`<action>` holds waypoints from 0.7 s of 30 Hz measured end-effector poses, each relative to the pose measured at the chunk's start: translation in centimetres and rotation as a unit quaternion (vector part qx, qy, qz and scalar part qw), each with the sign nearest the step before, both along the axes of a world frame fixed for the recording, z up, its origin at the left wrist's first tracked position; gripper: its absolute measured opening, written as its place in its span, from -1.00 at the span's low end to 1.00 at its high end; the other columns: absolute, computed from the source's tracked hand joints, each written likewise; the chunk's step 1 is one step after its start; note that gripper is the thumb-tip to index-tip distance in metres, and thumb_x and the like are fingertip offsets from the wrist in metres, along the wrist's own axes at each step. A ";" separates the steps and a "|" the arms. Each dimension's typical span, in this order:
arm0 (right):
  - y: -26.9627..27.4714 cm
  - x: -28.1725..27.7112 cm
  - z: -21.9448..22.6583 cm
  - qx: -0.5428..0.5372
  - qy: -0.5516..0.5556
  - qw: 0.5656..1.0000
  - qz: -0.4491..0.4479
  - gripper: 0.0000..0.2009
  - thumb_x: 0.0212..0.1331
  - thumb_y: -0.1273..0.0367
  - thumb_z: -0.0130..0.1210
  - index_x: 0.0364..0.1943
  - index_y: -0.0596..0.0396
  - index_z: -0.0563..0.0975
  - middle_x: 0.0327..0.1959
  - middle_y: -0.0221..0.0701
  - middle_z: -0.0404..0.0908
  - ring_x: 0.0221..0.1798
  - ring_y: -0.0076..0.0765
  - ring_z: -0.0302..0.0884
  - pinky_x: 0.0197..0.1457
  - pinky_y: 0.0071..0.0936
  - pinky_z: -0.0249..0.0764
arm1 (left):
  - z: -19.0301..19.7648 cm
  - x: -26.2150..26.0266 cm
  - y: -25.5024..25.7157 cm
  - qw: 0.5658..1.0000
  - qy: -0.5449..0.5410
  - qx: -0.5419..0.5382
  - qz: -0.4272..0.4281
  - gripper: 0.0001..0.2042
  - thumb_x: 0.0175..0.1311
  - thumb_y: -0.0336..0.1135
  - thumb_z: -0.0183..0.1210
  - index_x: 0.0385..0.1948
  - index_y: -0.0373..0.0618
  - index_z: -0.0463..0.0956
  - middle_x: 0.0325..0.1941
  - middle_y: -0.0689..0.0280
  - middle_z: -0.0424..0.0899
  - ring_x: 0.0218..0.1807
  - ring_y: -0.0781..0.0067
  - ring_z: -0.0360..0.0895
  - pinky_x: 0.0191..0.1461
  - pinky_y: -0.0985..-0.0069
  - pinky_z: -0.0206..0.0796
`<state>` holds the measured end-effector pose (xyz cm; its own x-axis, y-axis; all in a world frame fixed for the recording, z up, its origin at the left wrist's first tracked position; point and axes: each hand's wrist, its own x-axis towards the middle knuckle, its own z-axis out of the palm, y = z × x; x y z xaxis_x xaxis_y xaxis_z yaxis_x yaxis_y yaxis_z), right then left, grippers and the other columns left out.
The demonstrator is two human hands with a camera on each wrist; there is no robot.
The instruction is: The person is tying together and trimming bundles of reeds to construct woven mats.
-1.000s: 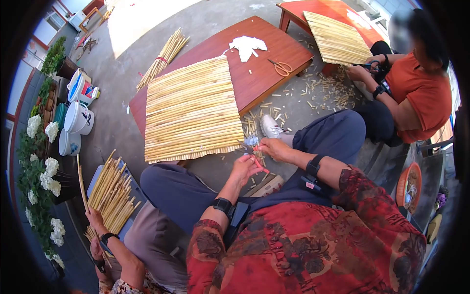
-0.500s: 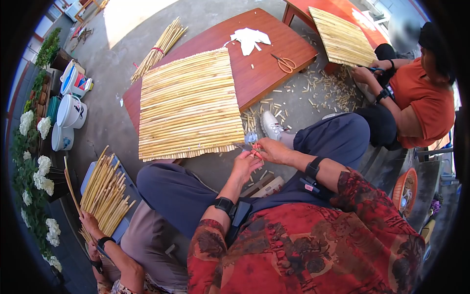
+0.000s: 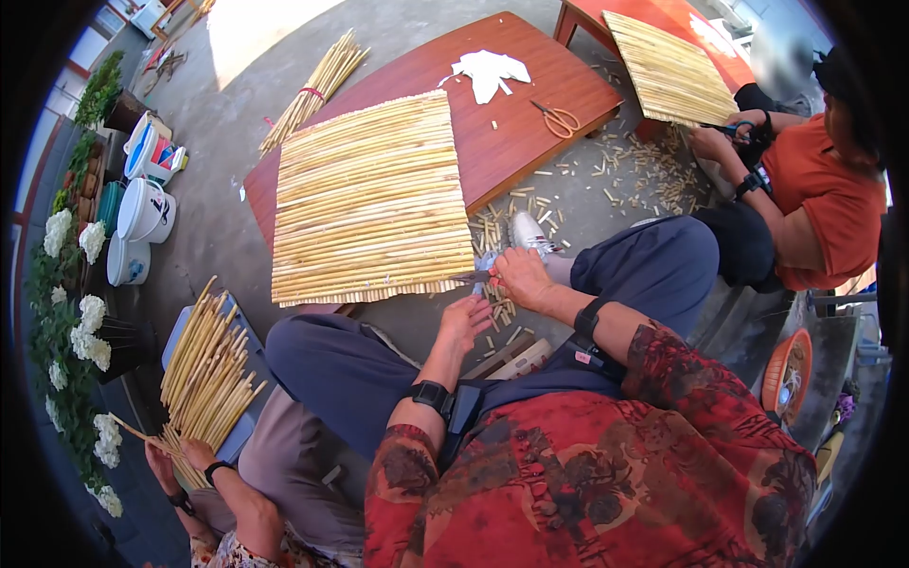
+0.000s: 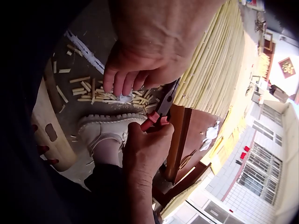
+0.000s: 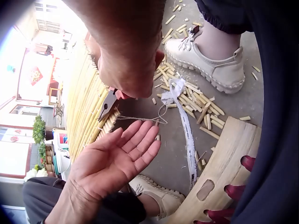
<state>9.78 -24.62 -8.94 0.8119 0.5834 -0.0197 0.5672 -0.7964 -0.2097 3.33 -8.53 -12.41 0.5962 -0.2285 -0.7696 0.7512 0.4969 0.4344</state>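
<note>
My right hand [image 3: 521, 279] grips the red handles of a pair of pliers [image 5: 109, 103]. The dark pliers' nose points at the near right corner of a mat of thin yellow stalks [image 3: 369, 204], overlapping its edge in the right wrist view. Beside that corner, my left hand [image 5: 117, 156] is held palm up with fingers straight, nothing on it. A thin string [image 5: 140, 118] trails from the mat's corner between both hands. The mat lies on a red-brown table [image 3: 530, 76], overhanging its near side.
Scissors [image 3: 557, 119] and a white cloth [image 3: 490, 74] lie on the table. Cut stalk ends [image 5: 205, 109] and a white strip [image 5: 188, 135] litter the floor near a wooden stool [image 5: 219, 172]. One person [image 3: 814, 189] works at right; another handles stalks [image 3: 208, 379] at lower left.
My left hand has let go of the pliers and opened, palm up. My right hand has brought the pliers to the mat's corner. The neighbour's long stalk at lower left has swung down.
</note>
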 end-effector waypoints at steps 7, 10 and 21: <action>0.2 0.8 0.9 0.025 -0.047 0.995 0.085 -0.84 -0.06 0.28 0.04 -0.46 0.05 0.40 -0.45 -0.34 0.39 -0.31 -0.24 0.35 -0.30 -0.33 0.21 | -0.8 1.2 2.8 0.951 -0.045 -0.035 0.304 -0.55 0.21 -0.20 -0.02 0.01 -0.33 0.13 -0.02 -0.05 0.29 0.01 -0.01 0.32 -0.07 0.16 0.32; 0.6 0.9 0.9 0.056 -0.054 0.991 0.110 -0.81 -0.07 0.25 0.06 -0.48 0.04 0.41 -0.47 -0.35 0.39 -0.35 -0.25 0.36 -0.32 -0.33 0.22 | -0.8 1.4 3.0 0.956 -0.044 0.012 0.291 -0.55 0.15 -0.24 0.06 -0.04 -0.33 0.15 -0.09 -0.03 0.32 -0.04 -0.01 0.33 -0.10 0.13 0.35; 3.1 2.6 2.8 0.076 -0.116 0.967 0.213 -0.81 -0.12 0.24 0.09 -0.56 0.03 0.40 -0.53 -0.37 0.37 -0.39 -0.27 0.37 -0.34 -0.33 0.24 | -0.4 -0.3 4.9 0.955 -0.040 0.107 0.275 -0.67 0.08 -0.18 0.15 -0.19 -0.15 0.32 -0.26 0.19 0.48 -0.27 0.21 0.47 -0.22 0.24 0.39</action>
<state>12.42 -21.48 -6.17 0.4686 0.8484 0.2462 0.8834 -0.4495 -0.1326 3.03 -3.68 -12.77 0.6394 0.2935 -0.7107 0.3621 0.7004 0.6150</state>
